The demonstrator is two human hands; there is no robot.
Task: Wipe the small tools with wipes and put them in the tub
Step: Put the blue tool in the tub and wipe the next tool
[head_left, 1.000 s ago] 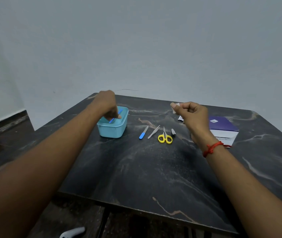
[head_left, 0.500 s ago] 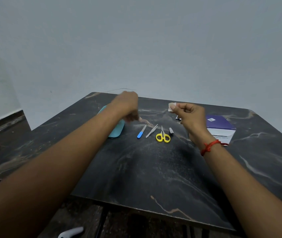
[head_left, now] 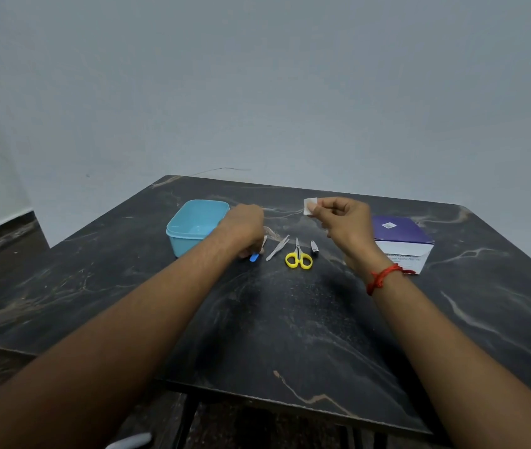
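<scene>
A light blue tub (head_left: pixel 193 218) stands on the dark marble table (head_left: pixel 290 319). To its right lie a blue-handled tool (head_left: pixel 254 257), tweezers (head_left: pixel 277 248), yellow scissors (head_left: pixel 299 259) and a small nail clipper (head_left: pixel 314 247). My left hand (head_left: pixel 246 230) is down on the blue-handled tool with the fingers closed around its middle; the blue end pokes out below them. My right hand (head_left: pixel 343 222) hovers above the clipper and pinches a small white wipe (head_left: pixel 309 205) between thumb and fingertips.
A purple and white wipe box (head_left: pixel 401 241) sits right of the tools, behind my right wrist with its red thread band (head_left: pixel 382 277). A grey wall rises just behind the table. The table's front edge runs across the lower frame.
My left hand has left the tub, swung right and come down onto the blue-handled tool. The right hand has stayed up with the wipe.
</scene>
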